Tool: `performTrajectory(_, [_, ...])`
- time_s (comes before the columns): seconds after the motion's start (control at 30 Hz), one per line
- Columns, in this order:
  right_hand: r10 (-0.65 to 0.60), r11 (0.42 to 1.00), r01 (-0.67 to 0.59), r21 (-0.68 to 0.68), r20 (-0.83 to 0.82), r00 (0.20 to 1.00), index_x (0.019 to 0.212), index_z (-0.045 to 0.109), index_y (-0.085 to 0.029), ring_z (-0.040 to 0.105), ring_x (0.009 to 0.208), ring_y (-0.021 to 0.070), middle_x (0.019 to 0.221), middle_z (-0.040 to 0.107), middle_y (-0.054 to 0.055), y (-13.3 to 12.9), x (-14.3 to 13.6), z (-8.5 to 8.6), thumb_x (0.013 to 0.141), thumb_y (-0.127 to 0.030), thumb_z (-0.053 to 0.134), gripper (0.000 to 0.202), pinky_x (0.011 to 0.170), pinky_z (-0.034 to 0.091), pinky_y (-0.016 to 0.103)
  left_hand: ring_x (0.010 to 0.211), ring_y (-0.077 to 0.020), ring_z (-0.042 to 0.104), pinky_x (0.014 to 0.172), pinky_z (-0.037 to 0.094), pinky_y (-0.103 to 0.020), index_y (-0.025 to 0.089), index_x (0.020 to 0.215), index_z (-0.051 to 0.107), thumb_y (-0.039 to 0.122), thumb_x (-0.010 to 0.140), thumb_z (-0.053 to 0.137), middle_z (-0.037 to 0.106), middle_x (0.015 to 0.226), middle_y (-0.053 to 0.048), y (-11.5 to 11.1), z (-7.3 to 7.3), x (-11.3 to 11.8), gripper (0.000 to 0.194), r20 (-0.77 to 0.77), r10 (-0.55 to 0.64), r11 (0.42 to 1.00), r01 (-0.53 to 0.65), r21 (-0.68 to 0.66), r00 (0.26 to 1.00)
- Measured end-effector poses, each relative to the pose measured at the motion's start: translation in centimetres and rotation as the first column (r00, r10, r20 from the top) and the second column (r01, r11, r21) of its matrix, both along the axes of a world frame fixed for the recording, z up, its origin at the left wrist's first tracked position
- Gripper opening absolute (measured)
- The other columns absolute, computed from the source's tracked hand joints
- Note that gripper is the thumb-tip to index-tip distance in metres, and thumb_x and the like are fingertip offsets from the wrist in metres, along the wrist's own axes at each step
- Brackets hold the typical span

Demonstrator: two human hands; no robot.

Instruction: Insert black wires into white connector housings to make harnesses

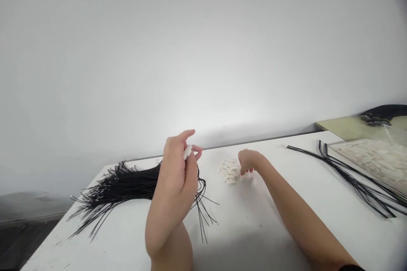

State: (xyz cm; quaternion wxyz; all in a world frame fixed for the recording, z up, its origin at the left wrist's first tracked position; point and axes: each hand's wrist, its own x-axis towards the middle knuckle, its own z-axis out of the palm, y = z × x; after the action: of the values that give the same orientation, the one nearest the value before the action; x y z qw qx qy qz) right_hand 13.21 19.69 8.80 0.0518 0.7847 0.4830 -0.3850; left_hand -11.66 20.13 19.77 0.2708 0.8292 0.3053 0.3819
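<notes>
My left hand [178, 169] is raised over the table, its thumb and fingers closed around a small white plastic piece [188, 151]. Behind that hand lies a large bundle of thin black wires [127, 186], partly hidden by it. My right hand [249, 161] reaches down at the right edge of a small pile of white plastic pieces [229, 171]. Its fingers are curled together and point downward; what they hold, if anything, is hidden.
On the right lie several separate black wires [349, 173]. Beside them sits a clear plastic bag [375, 156] of white pieces. A yellowish surface [341, 127] with dark items adjoins the white table [121, 233]. The pale wall [203, 51] rises behind.
</notes>
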Motion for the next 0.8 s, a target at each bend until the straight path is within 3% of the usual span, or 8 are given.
performTrajectory(0.1, [0.028, 0.995, -0.026, -0.099, 0.013, 1.000, 0.111, 0.060, -0.013, 0.062, 0.090, 0.0156, 0.106, 0.063, 0.007, 1.0, -0.4, -1.5, 0.092, -0.035, 0.059, 0.029, 0.079, 0.055, 0.035, 0.096, -0.0154, 0.060, 0.077, 0.048, -0.029, 0.030, 0.125, 0.049, 0.026, 0.097, 0.040, 0.057, 0.105, -0.004, 0.0, 0.2, 0.1, 0.030, -0.033, 0.002, 1.000, -0.002, 0.003, 0.999])
performTrajectory(0.23, [0.015, 0.996, -0.014, -0.088, 0.014, 1.000, 0.112, 0.059, -0.013, 0.062, 0.091, 0.0159, 0.107, 0.062, 0.007, 0.9, -0.1, -1.6, 0.092, -0.035, 0.058, 0.030, 0.080, 0.055, 0.035, 0.078, -0.0137, 0.055, 0.062, 0.042, -0.026, 0.031, 0.114, 0.057, 0.030, 0.094, 0.046, 0.060, 0.097, -0.001, -0.5, 0.7, -0.1, 0.023, -0.079, 0.023, 1.000, -0.023, -0.008, 0.997])
performTrajectory(0.33, [-0.025, 1.000, 0.025, 0.003, 0.001, 1.000, 0.109, 0.060, -0.013, 0.062, 0.088, 0.0148, 0.103, 0.063, 0.006, 0.0, 0.6, -0.4, 0.092, -0.035, 0.058, 0.029, 0.077, 0.055, 0.034, 0.061, -0.0115, 0.044, 0.053, 0.035, -0.024, 0.031, 0.108, 0.059, 0.032, 0.093, 0.049, 0.054, 0.076, 0.002, -0.6, 1.0, -0.4, 0.018, -0.087, 0.033, 0.987, -0.046, -0.156, 0.996])
performTrajectory(0.43, [-0.053, 0.975, 0.059, 0.215, -0.035, 0.998, 0.104, 0.061, -0.013, 0.061, 0.080, 0.0127, 0.097, 0.063, 0.004, -1.6, 1.2, 1.6, 0.091, -0.035, 0.059, 0.026, 0.072, 0.054, 0.031, 0.061, -0.0099, 0.045, 0.057, 0.035, -0.023, 0.028, 0.097, 0.060, 0.027, 0.089, 0.053, 0.047, 0.063, 0.005, 0.3, 1.1, -0.6, 0.011, 0.003, -0.079, 0.930, 0.075, -0.360, 0.997])
performTrajectory(0.5, [-0.050, 0.899, 0.071, 0.432, -0.060, 0.997, 0.101, 0.061, -0.016, 0.060, 0.079, 0.0126, 0.098, 0.063, 0.004, -2.9, 1.1, 3.2, 0.090, -0.036, 0.059, 0.023, 0.072, 0.052, 0.030, 0.063, -0.0095, 0.050, 0.063, 0.037, -0.023, 0.024, 0.089, 0.061, 0.024, 0.086, 0.056, 0.050, 0.058, 0.005, 1.6, 1.0, -0.4, 0.006, 0.098, -0.210, 0.854, 0.231, -0.465, 0.973])
performTrajectory(0.6, [-0.020, 0.695, 0.097, 0.712, -0.116, 0.993, 0.099, 0.062, -0.023, 0.058, 0.081, 0.0136, 0.100, 0.064, 0.003, -4.8, 0.3, 5.4, 0.092, -0.044, 0.051, 0.025, 0.073, 0.050, 0.030, 0.057, -0.0095, 0.054, 0.063, 0.040, -0.023, 0.020, 0.085, 0.060, 0.025, 0.083, 0.061, 0.057, 0.053, 0.003, 3.5, 0.5, 0.4, 0.006, 0.250, -0.385, 0.654, 0.454, -0.604, 0.888])
performTrajectory(0.7, [0.036, 0.507, 0.130, 0.852, -0.171, 0.985, 0.105, 0.061, -0.025, 0.057, 0.084, 0.0144, 0.099, 0.062, 0.004, -6.4, -1.3, 6.8, 0.089, -0.051, 0.052, 0.032, 0.074, 0.051, 0.030, 0.051, -0.0095, 0.055, 0.057, 0.042, -0.023, 0.018, 0.084, 0.058, 0.031, 0.080, 0.068, 0.058, 0.054, 0.002, 4.5, 0.0, 1.7, 0.017, 0.415, -0.436, 0.429, 0.589, -0.685, 0.799])
performTrajectory(0.8, [0.134, 0.353, 0.189, 0.916, -0.249, 0.959, 0.108, 0.062, -0.026, 0.055, 0.080, 0.0129, 0.092, 0.058, 0.003, -7.5, -2.7, 7.5, 0.085, -0.048, 0.060, 0.031, 0.070, 0.051, 0.027, 0.050, -0.0099, 0.056, 0.055, 0.043, -0.022, 0.016, 0.083, 0.057, 0.037, 0.085, 0.063, 0.058, 0.055, 0.001, 4.2, -0.5, 2.8, 0.021, 0.474, -0.424, 0.342, 0.622, -0.705, 0.771])
